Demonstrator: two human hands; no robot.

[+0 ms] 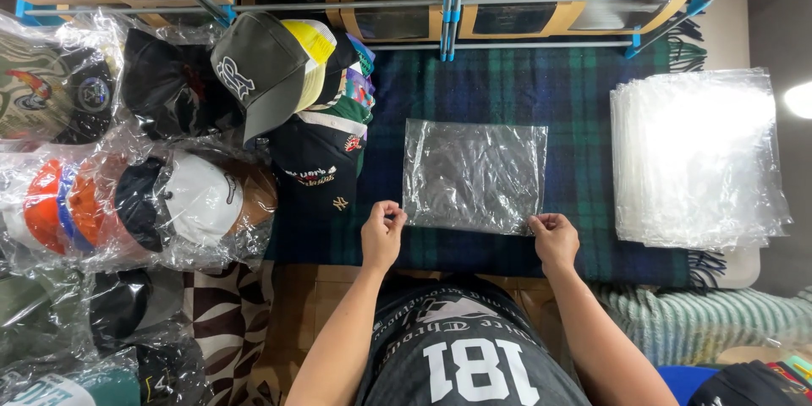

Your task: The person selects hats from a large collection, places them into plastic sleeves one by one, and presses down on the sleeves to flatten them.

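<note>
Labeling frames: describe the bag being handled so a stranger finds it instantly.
Start at the dark green-and-blue plaid blanket. At its middle lies one clear plastic bag, flat, both hands pinching its near corners. Unlike the thick stack of bags to the right, it is single and empty.

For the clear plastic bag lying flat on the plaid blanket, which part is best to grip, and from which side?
Grip the clear plastic bag at its two near corners, coming from the person's side. It lies flat on the plaid blanket, so only the edges offer a pinch. The left hand and right hand already pinch there.
</note>
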